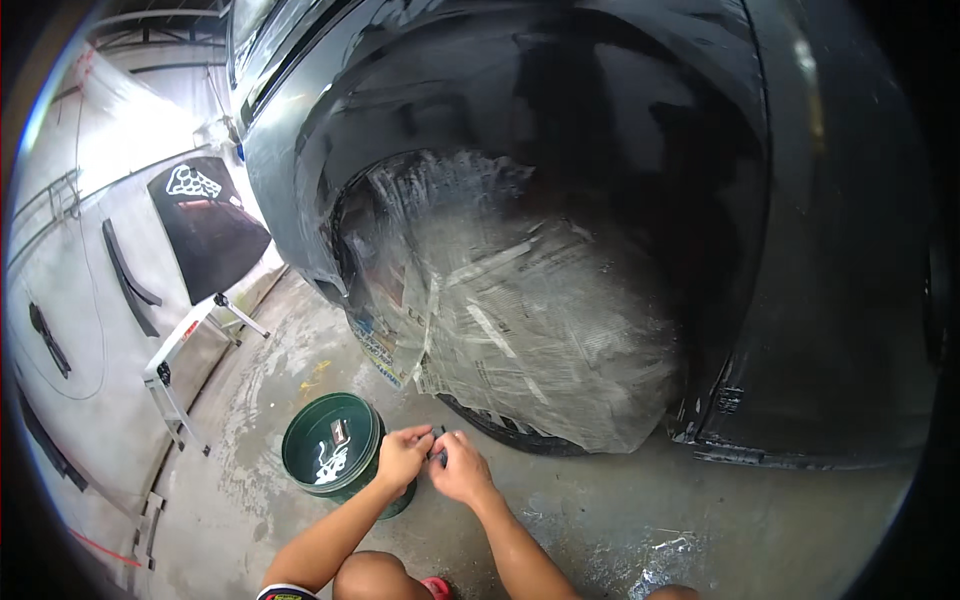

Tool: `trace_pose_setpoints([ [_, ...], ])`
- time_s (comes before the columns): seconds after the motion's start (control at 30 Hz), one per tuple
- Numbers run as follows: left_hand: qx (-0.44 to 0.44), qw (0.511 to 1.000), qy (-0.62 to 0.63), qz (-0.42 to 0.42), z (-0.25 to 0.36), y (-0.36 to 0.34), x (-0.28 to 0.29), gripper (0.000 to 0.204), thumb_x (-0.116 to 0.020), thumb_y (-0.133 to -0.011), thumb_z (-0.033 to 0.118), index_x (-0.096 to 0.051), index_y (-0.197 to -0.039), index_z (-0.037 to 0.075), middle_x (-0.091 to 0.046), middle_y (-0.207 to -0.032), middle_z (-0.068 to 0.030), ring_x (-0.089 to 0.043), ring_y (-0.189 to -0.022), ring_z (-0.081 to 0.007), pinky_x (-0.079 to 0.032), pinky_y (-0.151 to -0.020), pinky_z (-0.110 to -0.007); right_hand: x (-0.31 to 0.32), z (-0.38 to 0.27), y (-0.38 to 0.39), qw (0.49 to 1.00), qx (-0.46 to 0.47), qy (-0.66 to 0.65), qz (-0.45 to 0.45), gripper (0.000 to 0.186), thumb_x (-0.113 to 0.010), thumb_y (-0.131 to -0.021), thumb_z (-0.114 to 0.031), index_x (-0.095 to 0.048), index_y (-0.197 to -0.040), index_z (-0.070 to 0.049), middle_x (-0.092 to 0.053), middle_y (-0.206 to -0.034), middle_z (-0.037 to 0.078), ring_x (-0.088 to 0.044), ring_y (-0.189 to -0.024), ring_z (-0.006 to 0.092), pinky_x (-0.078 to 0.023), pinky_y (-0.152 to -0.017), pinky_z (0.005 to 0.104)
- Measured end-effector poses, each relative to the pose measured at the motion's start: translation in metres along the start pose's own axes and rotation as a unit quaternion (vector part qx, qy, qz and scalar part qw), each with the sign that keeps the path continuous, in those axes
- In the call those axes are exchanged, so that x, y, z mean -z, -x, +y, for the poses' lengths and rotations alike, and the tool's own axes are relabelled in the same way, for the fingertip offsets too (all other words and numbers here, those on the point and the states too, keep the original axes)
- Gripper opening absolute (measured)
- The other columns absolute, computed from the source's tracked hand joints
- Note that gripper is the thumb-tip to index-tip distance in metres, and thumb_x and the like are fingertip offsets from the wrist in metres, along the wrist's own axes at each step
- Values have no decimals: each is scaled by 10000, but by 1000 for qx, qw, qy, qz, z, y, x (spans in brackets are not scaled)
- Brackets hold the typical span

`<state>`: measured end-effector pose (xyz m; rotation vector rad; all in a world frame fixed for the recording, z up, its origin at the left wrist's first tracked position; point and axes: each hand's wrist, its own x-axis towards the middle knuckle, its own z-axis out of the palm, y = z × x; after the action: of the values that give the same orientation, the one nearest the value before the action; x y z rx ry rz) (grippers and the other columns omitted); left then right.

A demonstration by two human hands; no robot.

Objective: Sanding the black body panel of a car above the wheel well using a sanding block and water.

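Note:
My left hand (pixel 402 455) and my right hand (pixel 462 468) meet low in the head view, fingertips pinched together on a small dark piece (pixel 438 455) between them; what it is cannot be made out. They hover just right of a green bucket (pixel 300 440) on the wet concrete floor. Directly beyond the hands a car wheel (pixel 530 330) is wrapped in newspaper and tape, set in the arch of a glossy black car body (pixel 600 90).
A dark car panel (pixel 205 230) rests on a white folding stand (pixel 185 350) at the left, by a pale wall with dark trim strips. My bare knee (pixel 375 578) is at the bottom edge. Wet floor (pixel 620 510) spreads to the right.

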<state>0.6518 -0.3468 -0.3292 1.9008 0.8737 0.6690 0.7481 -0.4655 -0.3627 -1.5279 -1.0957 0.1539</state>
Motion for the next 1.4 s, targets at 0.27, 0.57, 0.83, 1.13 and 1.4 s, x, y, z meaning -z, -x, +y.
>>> trace_pose_setpoints([
  [0.27,147,983,88,73,-101,-93,124,207,-601,-951,157,-694,-895,-19,-690,-774,-96,-644,-622,-180,-541,-595,-322,-35,48,9,986,-154,-1,-67,419,-601,-967,-327,-442,-1234,-46,-640,-1169,319,-625,-1088,504,-494,-926,533],
  [0.57,494,805,327,40,-247,-151,132,371,-410,-1034,265,-634,-988,-27,-685,-850,-195,-692,-738,-368,-620,-741,-499,-12,73,12,945,-293,-146,-24,325,-473,-1071,-234,-368,-1317,-48,-683,-1151,121,-647,-872,139,-561,-698,309],
  [0.83,130,853,500,-74,14,-182,182,311,-448,-991,288,-603,-887,39,-660,-815,-101,-676,-768,-262,-593,-728,-379,-33,53,-2,919,-287,-261,-75,389,-573,-1051,-306,-428,-1303,-47,-661,-1095,87,-616,-814,121,-520,-666,276],
  [1.13,-558,695,-174,418,452,-107,-115,523,-392,-1058,275,-522,-1342,-146,-398,-1481,-403,-368,-1399,-548,-308,-1147,-614,-34,0,-29,929,-187,-316,-34,430,-645,-987,-387,-525,-1190,-28,-690,-1011,127,-664,-891,202,-532,-804,377],
  [1.4,-785,552,-251,122,373,8,-282,869,-639,-874,478,-391,-1524,-43,-246,-1658,-254,-221,-1541,-423,-162,-1224,-610,-9,20,-34,899,32,-433,55,638,-697,-960,-237,-412,-1480,-1,-546,-1447,229,-545,-1318,343,-428,-1083,448],
])
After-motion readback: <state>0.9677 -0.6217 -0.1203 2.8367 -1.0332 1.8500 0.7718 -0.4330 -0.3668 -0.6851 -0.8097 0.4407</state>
